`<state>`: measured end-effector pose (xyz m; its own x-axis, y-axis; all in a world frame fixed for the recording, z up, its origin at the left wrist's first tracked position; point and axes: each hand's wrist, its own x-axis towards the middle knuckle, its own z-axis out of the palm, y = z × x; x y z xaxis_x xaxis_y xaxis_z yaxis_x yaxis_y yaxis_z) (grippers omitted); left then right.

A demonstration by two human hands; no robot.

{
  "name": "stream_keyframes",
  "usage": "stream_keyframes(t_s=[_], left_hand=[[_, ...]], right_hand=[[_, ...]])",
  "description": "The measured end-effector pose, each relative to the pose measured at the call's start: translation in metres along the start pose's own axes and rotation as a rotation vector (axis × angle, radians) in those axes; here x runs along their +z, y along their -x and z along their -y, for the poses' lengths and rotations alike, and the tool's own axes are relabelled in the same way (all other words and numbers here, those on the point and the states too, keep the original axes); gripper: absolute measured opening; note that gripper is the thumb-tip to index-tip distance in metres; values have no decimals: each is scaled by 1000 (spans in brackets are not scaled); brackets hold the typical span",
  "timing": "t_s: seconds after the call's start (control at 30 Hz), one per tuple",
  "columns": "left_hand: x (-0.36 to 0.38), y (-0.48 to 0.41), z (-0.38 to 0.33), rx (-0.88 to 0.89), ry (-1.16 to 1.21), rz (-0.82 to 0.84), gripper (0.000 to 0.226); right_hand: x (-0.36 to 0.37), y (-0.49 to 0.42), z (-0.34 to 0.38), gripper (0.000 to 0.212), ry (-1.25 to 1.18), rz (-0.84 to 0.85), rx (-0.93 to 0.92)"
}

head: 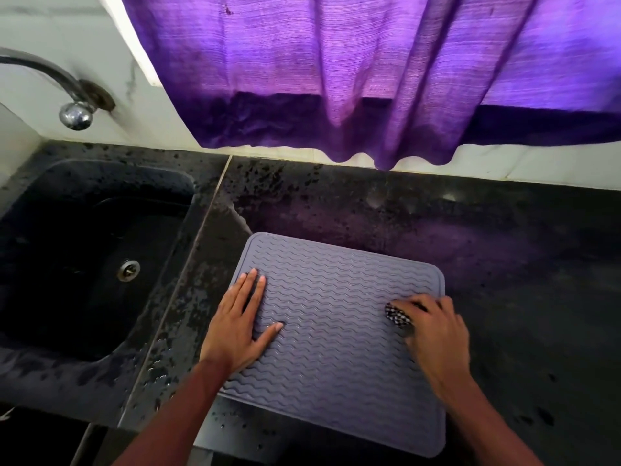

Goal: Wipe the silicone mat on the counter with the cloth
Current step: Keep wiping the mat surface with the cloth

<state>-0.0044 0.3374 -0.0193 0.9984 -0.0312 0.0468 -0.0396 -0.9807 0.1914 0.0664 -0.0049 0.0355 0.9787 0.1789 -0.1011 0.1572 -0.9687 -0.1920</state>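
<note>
Mat (336, 331): lying flat on the tabletop (504, 247). Left hand (240, 326): grip released, palm pressing down the mat's left side. Right hand (433, 338): grip grasping the cloth (398, 316), holding it against the mat's right edge. Wiping is likely underway; the share already wiped cannot be told.

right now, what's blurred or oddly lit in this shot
In the head view the right hand and its checked cloth look motion-blurred, while the left hand on the mat is sharp; in the same view the backlit purple curtain tints the counter violet, the sink basin is nearly black, and the wide lens bows the counter's back edge.
</note>
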Motion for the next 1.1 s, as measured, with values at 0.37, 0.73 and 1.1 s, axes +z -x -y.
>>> stream_keyframes(t_s=[0.37,0.73,1.1], left_hand=[[0,0,0,-17,-12,36,90],[-1,-1,2,1,-1,5,89],[1,0,3,8,-3,-14,90]], right_hand=[[10,-30,112,46,-194,-46,-255],[15,-19,71,53,-24,-48,-309],[-2,8,-30,68,27,-60,-175]])
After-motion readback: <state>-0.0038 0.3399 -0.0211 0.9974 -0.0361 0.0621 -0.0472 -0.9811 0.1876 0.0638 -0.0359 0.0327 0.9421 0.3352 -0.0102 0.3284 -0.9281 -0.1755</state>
